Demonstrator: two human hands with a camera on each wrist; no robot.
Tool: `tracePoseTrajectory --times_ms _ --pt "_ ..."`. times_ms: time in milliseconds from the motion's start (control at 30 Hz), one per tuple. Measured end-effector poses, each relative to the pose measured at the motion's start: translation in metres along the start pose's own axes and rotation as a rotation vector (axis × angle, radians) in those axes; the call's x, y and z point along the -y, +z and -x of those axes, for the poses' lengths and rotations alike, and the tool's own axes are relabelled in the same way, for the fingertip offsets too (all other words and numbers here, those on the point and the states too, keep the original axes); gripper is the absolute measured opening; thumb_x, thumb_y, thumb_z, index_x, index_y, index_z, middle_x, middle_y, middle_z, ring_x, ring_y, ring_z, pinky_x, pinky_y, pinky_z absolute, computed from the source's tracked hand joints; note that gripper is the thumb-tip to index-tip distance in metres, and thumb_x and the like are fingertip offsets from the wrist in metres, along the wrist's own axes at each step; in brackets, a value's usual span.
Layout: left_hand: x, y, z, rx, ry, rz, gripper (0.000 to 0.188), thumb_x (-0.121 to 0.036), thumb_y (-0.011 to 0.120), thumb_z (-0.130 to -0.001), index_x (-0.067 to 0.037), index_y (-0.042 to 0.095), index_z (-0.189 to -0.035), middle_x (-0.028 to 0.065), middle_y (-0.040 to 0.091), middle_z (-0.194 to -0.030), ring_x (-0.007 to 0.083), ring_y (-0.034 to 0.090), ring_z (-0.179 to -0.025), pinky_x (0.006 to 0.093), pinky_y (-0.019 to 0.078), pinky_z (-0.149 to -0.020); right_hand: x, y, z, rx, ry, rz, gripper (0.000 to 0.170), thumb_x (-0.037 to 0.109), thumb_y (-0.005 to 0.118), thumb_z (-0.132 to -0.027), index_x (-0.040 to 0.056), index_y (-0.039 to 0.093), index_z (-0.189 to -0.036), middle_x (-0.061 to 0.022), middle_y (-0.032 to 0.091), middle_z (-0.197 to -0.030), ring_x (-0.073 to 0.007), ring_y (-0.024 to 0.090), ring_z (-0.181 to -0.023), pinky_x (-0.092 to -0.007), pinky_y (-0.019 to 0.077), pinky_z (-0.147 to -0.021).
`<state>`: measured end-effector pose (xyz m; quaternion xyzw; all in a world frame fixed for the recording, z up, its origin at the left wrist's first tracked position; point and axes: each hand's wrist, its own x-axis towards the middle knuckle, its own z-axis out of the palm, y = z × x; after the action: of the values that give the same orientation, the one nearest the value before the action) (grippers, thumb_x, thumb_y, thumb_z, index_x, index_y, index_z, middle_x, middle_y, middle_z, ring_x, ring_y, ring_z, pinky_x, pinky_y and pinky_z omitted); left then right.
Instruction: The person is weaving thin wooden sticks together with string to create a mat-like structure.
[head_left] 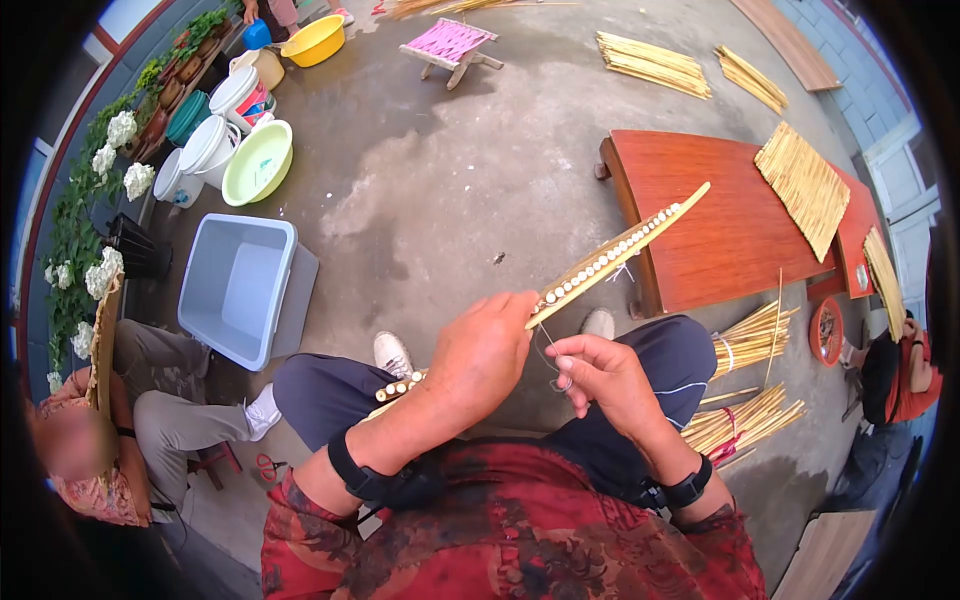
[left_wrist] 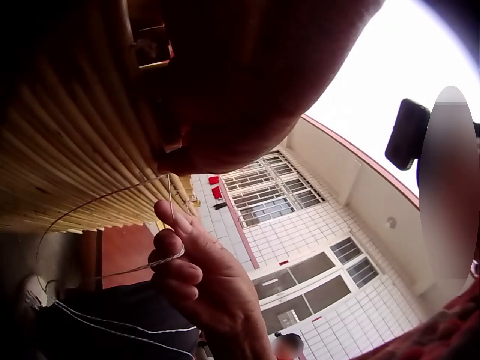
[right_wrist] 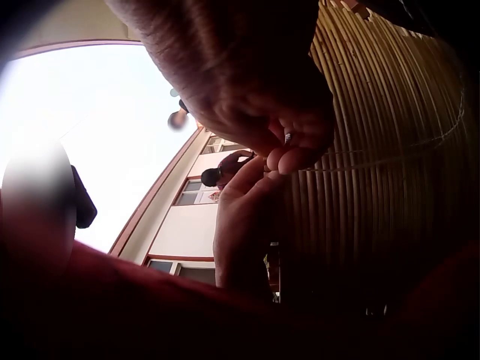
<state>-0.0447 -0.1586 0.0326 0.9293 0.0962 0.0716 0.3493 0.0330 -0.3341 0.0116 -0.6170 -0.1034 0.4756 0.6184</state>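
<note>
Left hand point(head_left: 478, 352) grips stalk mat point(head_left: 612, 256); right hand point(head_left: 605, 378) seemingly pinches thread point(left_wrist: 142, 268).

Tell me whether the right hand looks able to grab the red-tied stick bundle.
Probably: the bundle lies beside the right knee, seemingly uncovered, though the right hand holds thread.

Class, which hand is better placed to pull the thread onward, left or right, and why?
Probably the right hand: its fingers already hold the thread, close beside the reed panel. The left hand is occupied gripping the panel.
</note>
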Motion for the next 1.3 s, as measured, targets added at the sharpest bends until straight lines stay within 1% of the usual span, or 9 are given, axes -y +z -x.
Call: tracePoseTrajectory --times_ms 100,167,300,333,467,533,633,1100,1300 --pt "-0.001 -0.002 -0.001 0.001 -0.021 0.028 0.038 -0.004 0.063 -0.081 -0.004 0.053 -0.118 0.0179 0.063 -0.105 0.0375 0.06 -0.097 0.0423 0.0489 -0.08 0.002 0.001 0.001 -0.086 -0.077 0.154 0.015 0.013 0.059 -0.094 0.0043 0.064 -0.105 -0.0025 0.061 -0.076 -0.0039 0.049 -0.052 -0.0207 0.0413 -0.047" --pt "0.001 -0.004 -0.001 0.005 -0.048 0.032 0.04 -0.005 0.063 -0.081 -0.004 0.052 -0.119 0.0181 0.063 -0.105 0.0381 0.061 -0.096 0.0426 0.0489 -0.08 0.006 0.0 -0.001 -0.166 -0.453 0.625 0.014 0.012 0.06 -0.093 0.0042 0.066 -0.103 -0.0049 0.061 -0.074 -0.007 0.051 -0.052 -0.0246 0.0425 -0.049" --pt "-0.004 -0.019 0.001 0.105 -0.052 0.044 0.042 -0.006 0.065 -0.081 -0.004 0.051 -0.12 0.0181 0.063 -0.104 0.0395 0.061 -0.095 0.0435 0.0491 -0.08 0.006 0.004 0.0 -0.201 -0.421 0.599 0.013 0.013 0.06 -0.093 0.0047 0.066 -0.101 -0.0055 0.059 -0.07 -0.0092 0.052 -0.052 -0.027 0.0431 -0.051" --pt "-0.008 -0.025 0.002 0.182 -0.064 -0.017 0.043 -0.005 0.065 -0.08 -0.004 0.05 -0.12 0.0181 0.063 -0.104 0.0399 0.061 -0.095 0.0436 0.0493 -0.08 0.008 0.005 0.002 -0.197 -0.339 0.556 0.014 0.013 0.06 -0.093 0.0046 0.066 -0.102 -0.0047 0.058 -0.067 -0.0089 0.052 -0.052 -0.0265 0.0433 -0.051" --pt "-0.006 -0.029 0.012 0.16 -0.045 -0.041 0.043 -0.003 0.064 -0.08 -0.004 0.051 -0.12 0.0175 0.063 -0.104 0.0393 0.061 -0.095 0.0435 0.0489 -0.079 0.017 0.01 0.01 -0.199 -0.135 0.458 0.016 0.013 0.059 -0.094 0.0038 0.065 -0.105 -0.0034 0.056 -0.062 -0.0083 0.052 -0.052 -0.0256 0.044 -0.051" --pt "0.004 -0.022 0.014 0.021 0.108 0.022 0.041 0.0 0.063 -0.079 -0.004 0.053 -0.12 0.0169 0.063 -0.104 0.0376 0.061 -0.095 0.0438 0.0482 -0.078 0.021 0.012 0.012 -0.207 -0.134 0.491 0.016 0.012 0.058 -0.094 0.0033 0.065 -0.106 -0.0035 0.056 -0.062 -0.008 0.052 -0.052 -0.0255 0.0442 -0.051" --pt "0.005 -0.017 0.013 -0.02 0.143 0.028 0.042 0.002 0.062 -0.079 -0.004 0.055 -0.12 0.0151 0.062 -0.104 0.0352 0.059 -0.095 0.0423 0.047 -0.079 0.023 0.014 0.013 -0.213 -0.15 0.511 0.017 0.011 0.058 -0.094 0.0023 0.065 -0.107 -0.0035 0.057 -0.062 -0.0076 0.052 -0.053 -0.0253 0.0443 -0.051" --pt "0.001 -0.017 0.017 0.062 0.118 0.074 0.049 0.006 0.061 -0.075 -0.004 0.056 -0.123 0.0132 0.059 -0.102 0.0323 0.056 -0.092 0.0403 0.0454 -0.08 0.027 0.02 0.025 -0.216 -0.106 0.554 0.017 0.006 0.058 -0.092 0.001 0.064 -0.107 -0.0061 0.059 -0.066 -0.0086 0.053 -0.054 -0.0252 0.0446 -0.051" --pt "0.0 -0.019 0.016 0.057 0.127 0.054 0.049 0.006 0.061 -0.075 -0.004 0.056 -0.122 0.0124 0.059 -0.101 0.0321 0.056 -0.091 0.0401 0.0456 -0.078 0.016 0.02 0.02 -0.27 -0.284 0.669 0.016 0.003 0.06 -0.09 0.0014 0.064 -0.105 -0.0138 0.064 -0.074 -0.0177 0.061 -0.059 -0.0287 0.0479 -0.056"
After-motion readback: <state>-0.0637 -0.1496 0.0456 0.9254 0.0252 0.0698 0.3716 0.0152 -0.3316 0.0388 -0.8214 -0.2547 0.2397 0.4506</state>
